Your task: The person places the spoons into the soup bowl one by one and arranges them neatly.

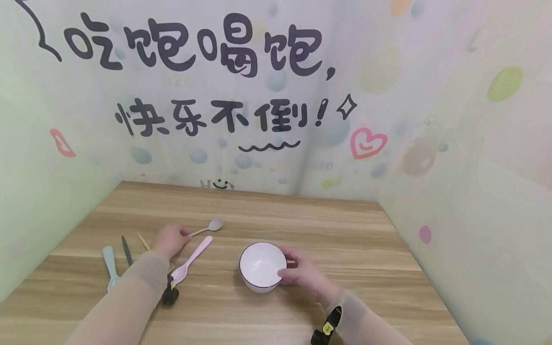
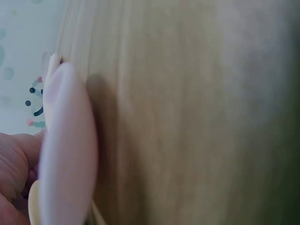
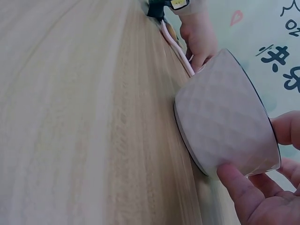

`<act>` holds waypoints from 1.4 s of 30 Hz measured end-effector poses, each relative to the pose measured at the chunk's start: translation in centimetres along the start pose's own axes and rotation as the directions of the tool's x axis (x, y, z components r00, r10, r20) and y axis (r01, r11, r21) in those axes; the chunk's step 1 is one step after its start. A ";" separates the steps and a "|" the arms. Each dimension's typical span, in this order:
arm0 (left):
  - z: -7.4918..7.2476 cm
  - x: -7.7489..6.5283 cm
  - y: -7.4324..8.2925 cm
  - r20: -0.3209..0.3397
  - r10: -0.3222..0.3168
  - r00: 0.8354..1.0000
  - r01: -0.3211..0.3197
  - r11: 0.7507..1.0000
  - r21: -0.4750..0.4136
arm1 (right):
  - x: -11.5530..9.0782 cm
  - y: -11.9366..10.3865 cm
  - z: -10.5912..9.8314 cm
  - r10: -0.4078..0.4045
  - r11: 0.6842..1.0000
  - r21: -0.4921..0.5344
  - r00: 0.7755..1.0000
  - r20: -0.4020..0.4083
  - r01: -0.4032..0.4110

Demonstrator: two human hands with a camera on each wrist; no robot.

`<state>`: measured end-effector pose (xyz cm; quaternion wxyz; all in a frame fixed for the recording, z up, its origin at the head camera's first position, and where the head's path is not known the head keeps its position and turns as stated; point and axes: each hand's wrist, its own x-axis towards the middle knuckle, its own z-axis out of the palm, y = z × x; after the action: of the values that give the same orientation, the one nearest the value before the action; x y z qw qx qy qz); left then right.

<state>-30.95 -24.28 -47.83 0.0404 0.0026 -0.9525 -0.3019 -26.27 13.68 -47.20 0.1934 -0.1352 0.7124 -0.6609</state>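
White bowl [image 1: 260, 263] gripped, pale spoon [image 1: 215, 224] pinched

Head view: the left hand [image 1: 170, 239] closes finely on the slim handle's end; the right hand [image 1: 307, 275], part-curled, grips the bowl's side above the wood-grain table [image 1: 224, 316]. A light pinch and level bowl should serve best.

Left wrist view: a smooth, rounded pink spoon [image 2: 70, 145] blurs the foreground.

Right wrist view: diamond relief textures the bowl's flared wall.
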 end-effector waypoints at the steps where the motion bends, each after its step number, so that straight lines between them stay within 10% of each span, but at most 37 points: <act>1: 0.0 0.0 0.0 -0.001 0.001 1.000 -0.001 1.000 0.002 | -0.1 0.0 0.1 0.004 1.000 0.006 1.000 0.001 -0.004; 11: -0.4 0.0 0.2 -0.003 0.000 1.000 0.000 1.000 0.016 | -0.9 -0.6 1.0 0.019 0.999 -0.027 1.000 0.017 -0.019; 16: -0.4 -0.1 0.2 0.001 -0.011 1.000 0.011 1.000 0.003 | -1.3 -0.8 0.8 -0.040 0.975 -0.218 0.999 0.036 0.047; 24: -0.2 0.0 0.2 0.002 -0.019 1.000 0.019 1.000 0.008 | -2.1 -0.4 0.0 -0.208 0.729 -0.642 0.971 0.122 0.236; 34: -0.1 0.1 0.3 -0.001 -0.018 1.000 0.018 1.000 0.016 | -3.1 -0.1 0.0 -0.337 0.397 -0.870 0.928 0.160 0.294; 42: -0.1 -0.2 0.2 -0.009 -0.005 1.000 0.005 1.000 0.030 | -3.5 0.2 0.0 -0.360 0.362 -0.887 0.921 0.151 0.287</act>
<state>-30.76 -24.13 -47.63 0.0437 0.0068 -0.9567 -0.2877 -23.12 15.26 -47.10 -0.0663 -0.3310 0.9174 -0.2106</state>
